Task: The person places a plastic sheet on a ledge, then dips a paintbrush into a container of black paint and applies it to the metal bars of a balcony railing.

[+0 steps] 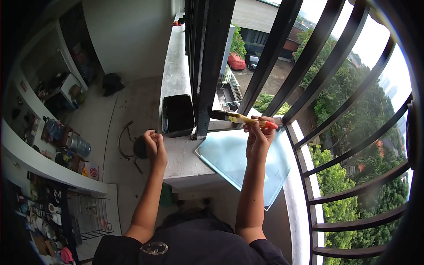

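My right hand [259, 137] pinches a paintbrush [242, 118] by its yellow handle with a red end. The brush's dark bristles touch or nearly touch the thick black metal post [206, 75]. My left hand [154, 148] is curled into a loose fist beside the ledge, with nothing visible in it. Close above it, a black rectangular container [178, 115] stands on the white ledge [175, 66]; its inside looks dark and wet. Below my right hand, a pale blue translucent tray or lid [234, 152] lies on the corner of the ledge.
Black window bars [327, 75] curve along the right, with trees and parked cars outside. Lower on the left is a room with a round-framed stool [128, 143], water jugs [78, 146], a dark bag [113, 84] and a wire rack [90, 212].
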A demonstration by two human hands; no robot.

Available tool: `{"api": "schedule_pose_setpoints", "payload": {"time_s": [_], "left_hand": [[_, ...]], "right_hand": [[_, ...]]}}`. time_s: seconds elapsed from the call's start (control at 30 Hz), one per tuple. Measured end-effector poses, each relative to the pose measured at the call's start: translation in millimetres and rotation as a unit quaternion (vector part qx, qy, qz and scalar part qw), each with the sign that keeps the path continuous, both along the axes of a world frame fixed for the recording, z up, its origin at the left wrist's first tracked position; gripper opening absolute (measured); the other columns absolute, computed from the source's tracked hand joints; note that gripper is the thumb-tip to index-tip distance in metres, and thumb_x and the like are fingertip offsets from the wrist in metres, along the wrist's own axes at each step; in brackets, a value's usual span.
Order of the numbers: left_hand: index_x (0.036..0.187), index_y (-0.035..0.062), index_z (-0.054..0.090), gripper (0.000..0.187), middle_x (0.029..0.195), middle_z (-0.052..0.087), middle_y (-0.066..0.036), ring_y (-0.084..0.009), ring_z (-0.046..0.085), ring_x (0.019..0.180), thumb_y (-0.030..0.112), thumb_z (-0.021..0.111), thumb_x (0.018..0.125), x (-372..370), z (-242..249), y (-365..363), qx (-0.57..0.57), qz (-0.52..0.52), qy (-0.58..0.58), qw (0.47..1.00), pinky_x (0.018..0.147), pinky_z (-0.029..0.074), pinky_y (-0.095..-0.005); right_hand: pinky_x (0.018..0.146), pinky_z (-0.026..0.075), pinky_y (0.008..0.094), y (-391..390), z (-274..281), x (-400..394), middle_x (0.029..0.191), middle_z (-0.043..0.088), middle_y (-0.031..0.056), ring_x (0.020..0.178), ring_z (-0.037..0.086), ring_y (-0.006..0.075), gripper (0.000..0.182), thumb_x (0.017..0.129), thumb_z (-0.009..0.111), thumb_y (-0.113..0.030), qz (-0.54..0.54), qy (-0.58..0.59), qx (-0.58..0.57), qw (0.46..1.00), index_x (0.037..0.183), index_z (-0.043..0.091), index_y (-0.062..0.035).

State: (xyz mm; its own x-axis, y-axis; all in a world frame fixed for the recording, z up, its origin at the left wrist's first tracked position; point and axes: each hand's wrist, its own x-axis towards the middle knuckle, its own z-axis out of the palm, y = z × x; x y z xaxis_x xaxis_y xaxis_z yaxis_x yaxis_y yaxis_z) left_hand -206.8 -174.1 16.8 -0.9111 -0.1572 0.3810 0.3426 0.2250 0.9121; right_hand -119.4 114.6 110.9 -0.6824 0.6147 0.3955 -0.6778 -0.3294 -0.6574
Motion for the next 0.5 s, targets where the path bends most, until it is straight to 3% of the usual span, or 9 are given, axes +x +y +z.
{"api": "schedule_pose_setpoints", "payload": {"time_s": [0.23, 0.4, 0.5], "left_hand": [[0.125, 0.0000, 0.045, 0.028, 0.104, 0.052, -0.009, -0.0162, 0.051, 0.090, 0.017, 0.051, 0.104, -1.3, -2.4, -0.3, -0.015, -0.006, 0.000, 1.000, 0.084, 0.045, -0.0318], [0.122, 0.0006, 0.047, 0.025, 0.102, 0.053, -0.008, -0.0153, 0.052, 0.088, 0.017, 0.052, 0.104, 0.2, 0.0, -0.4, 0.003, 0.008, -0.013, 1.000, 0.081, 0.045, -0.0316], [0.121, 0.0008, 0.047, 0.024, 0.099, 0.053, -0.007, -0.0147, 0.051, 0.086, 0.017, 0.052, 0.104, 0.6, 1.3, 0.1, 0.001, 0.011, -0.012, 1.000, 0.080, 0.045, -0.0312]], "right_hand": [[0.064, 0.055, 0.0344, -0.7, -10.0, 21.3, 0.099, 0.065, 0.0139, 0.074, 0.069, 0.0269, 0.018, 0.091, 0.063, 0.003, 0.063, -0.030, 0.030, 0.997, 0.102, 0.052, -0.0054], [0.062, 0.058, 0.0360, -9.3, -18.7, 3.5, 0.095, 0.061, 0.0118, 0.075, 0.071, 0.0311, 0.026, 0.083, 0.067, 0.011, 0.091, -0.011, -0.008, 0.996, 0.095, 0.051, -0.0045], [0.061, 0.060, 0.0369, -3.2, -27.7, 3.7, 0.092, 0.059, 0.0102, 0.072, 0.071, 0.0322, 0.028, 0.078, 0.068, 0.015, 0.091, -0.051, 0.034, 0.994, 0.090, 0.051, -0.0034]]}}
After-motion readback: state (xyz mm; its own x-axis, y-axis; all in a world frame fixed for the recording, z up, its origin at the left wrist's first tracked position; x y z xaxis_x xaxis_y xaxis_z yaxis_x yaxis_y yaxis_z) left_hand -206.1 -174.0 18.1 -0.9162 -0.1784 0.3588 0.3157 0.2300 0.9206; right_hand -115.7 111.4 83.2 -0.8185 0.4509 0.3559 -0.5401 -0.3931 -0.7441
